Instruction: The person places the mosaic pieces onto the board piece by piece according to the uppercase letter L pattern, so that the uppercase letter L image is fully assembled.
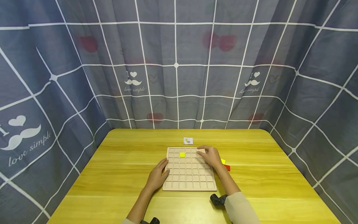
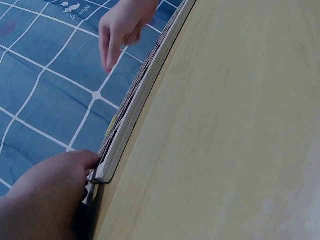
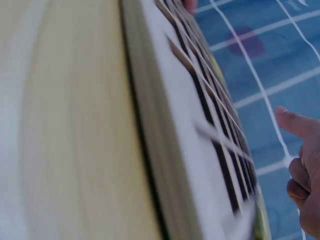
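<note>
Clock directions taken from the board's centre, head view, twelve o'clock pointing away from the person.

Gridded board (image 1: 189, 184) lies flat on the wooden table (image 1: 112, 186), directly in front of the person. Left hand (image 1: 158, 177) rests at its nine o'clock edge, fingers relaxed along the rim and touching it, not clamped. Right hand (image 1: 211, 156) is over the two o'clock corner, thumb and forefinger apart, remaining fingers loosely bent; no object visible between them. Hands are well apart.

Handling (judged): board looks like wood, stiff and fairly light, likely to slide if pushed. Best hold is at opposite side edges, kept level, since loose pieces could shift. The thin cell dividers look the most fragile part and a poor grip.

Container: board is divided into shallow square cells. One yellow tile (image 1: 182, 154) sits in a cell toward eleven o'clock; it looks light and rigid, best pinched by its edges. Cells beneath the right hand are partly hidden; contents cannot be told.

Off the board: a yellow piece (image 1: 223, 161) and a red piece (image 1: 227, 168) near three o'clock, partly behind the right forearm; a small printed card (image 1: 188, 141) at twelve.
</note>
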`<state>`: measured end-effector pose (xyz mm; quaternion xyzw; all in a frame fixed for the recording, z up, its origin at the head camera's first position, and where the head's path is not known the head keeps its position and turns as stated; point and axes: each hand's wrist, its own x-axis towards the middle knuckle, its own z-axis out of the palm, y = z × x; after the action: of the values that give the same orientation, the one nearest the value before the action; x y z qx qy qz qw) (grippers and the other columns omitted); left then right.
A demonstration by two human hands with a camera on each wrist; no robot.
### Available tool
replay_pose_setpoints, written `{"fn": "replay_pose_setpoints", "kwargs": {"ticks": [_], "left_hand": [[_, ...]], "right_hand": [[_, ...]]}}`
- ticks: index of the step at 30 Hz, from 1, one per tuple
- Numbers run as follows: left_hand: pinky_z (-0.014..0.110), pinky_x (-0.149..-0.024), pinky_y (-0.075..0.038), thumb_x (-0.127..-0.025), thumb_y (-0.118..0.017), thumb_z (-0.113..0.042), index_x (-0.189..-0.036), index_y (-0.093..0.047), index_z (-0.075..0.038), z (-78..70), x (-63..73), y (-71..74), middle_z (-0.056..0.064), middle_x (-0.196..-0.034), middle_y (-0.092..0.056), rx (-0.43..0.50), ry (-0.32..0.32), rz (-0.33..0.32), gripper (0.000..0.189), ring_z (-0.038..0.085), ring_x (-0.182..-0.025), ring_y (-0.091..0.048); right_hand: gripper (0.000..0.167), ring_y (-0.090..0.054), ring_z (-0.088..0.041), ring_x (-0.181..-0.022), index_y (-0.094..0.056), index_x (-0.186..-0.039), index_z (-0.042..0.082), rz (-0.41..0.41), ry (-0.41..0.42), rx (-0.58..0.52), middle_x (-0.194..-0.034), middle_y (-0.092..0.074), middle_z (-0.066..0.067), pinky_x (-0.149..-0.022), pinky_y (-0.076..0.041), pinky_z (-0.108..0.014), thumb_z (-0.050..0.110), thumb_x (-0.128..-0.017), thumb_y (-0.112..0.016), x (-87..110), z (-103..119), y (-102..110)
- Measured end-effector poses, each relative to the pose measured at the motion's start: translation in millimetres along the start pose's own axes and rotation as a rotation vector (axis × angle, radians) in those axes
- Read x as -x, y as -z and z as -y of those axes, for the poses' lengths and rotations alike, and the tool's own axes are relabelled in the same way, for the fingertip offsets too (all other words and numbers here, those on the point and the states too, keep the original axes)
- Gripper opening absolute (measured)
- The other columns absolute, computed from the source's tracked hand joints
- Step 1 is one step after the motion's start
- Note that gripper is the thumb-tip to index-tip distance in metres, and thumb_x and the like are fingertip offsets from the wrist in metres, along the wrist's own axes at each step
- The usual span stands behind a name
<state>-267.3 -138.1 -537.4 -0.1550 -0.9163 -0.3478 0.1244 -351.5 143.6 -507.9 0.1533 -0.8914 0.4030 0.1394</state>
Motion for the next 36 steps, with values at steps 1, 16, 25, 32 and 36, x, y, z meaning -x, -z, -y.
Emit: {"fn": "replay_pose_setpoints", "kwargs": {"ticks": [1, 16, 25, 32, 36], "left_hand": [[0.048, -0.101, -0.034, -0.091, -0.059, -0.021, -0.134, -0.047, -0.001, 0.1, 0.1, -0.1, 0.012, -0.141, -0.040, -0.003, -0.002, -0.001, 0.049, 0.033, -0.127, -0.039], [0.048, -0.101, -0.034, -0.091, -0.058, -0.021, -0.134, -0.047, -0.001, 1.9, -0.1, 0.3, 0.010, -0.141, -0.040, -0.009, 0.000, -0.007, 0.049, 0.033, -0.127, -0.039], [0.048, -0.102, -0.034, -0.091, -0.058, -0.021, -0.134, -0.047, -0.002, 2.6, 0.0, -2.1, 0.009, -0.141, -0.040, -0.001, 0.003, -0.006, 0.049, 0.032, -0.127, -0.038], [0.048, -0.102, -0.034, -0.091, -0.058, -0.021, -0.134, -0.047, -0.002, 2.5, -0.1, -1.9, 0.010, -0.142, -0.040, 0.004, 0.004, -0.003, 0.049, 0.032, -0.127, -0.038], [0.048, -0.102, -0.034, -0.091, -0.058, -0.020, -0.134, -0.047, -0.002, 2.1, -0.6, -1.2, 0.010, -0.141, -0.040, 0.008, 0.005, -0.002, 0.049, 0.032, -0.127, -0.038]], "right_hand": [[0.021, -0.020, -0.009, -0.043, -0.073, -0.100, 0.014, -0.016, -0.009, 0.005, -0.047, -0.030, 0.004, -0.041, -0.018, -0.021, 0.023, -0.081, -0.072, 2.0, -4, 7], [0.032, -0.022, -0.011, -0.044, -0.070, -0.105, 0.009, 0.032, -0.152, 0.101, -0.049, -0.033, 0.002, -0.041, -0.021, -0.024, 0.030, -0.081, -0.071, 27.6, -51, 56], [0.031, -0.031, -0.014, -0.048, -0.070, -0.105, 0.008, 0.058, -0.172, 0.130, -0.058, -0.052, 0.000, -0.045, -0.027, -0.027, 0.030, -0.083, -0.070, 28.7, -61, 60], [0.033, -0.031, -0.014, -0.049, -0.071, -0.103, 0.008, 0.057, -0.118, 0.186, -0.060, -0.055, 0.001, -0.046, -0.028, -0.028, 0.030, -0.080, -0.072, 26.7, -63, 62], [0.034, -0.028, -0.012, -0.046, -0.071, -0.104, 0.008, 0.055, -0.098, 0.189, -0.054, -0.049, 0.001, -0.044, -0.026, -0.026, 0.030, -0.079, -0.072, 24.9, -64, 61]]}}
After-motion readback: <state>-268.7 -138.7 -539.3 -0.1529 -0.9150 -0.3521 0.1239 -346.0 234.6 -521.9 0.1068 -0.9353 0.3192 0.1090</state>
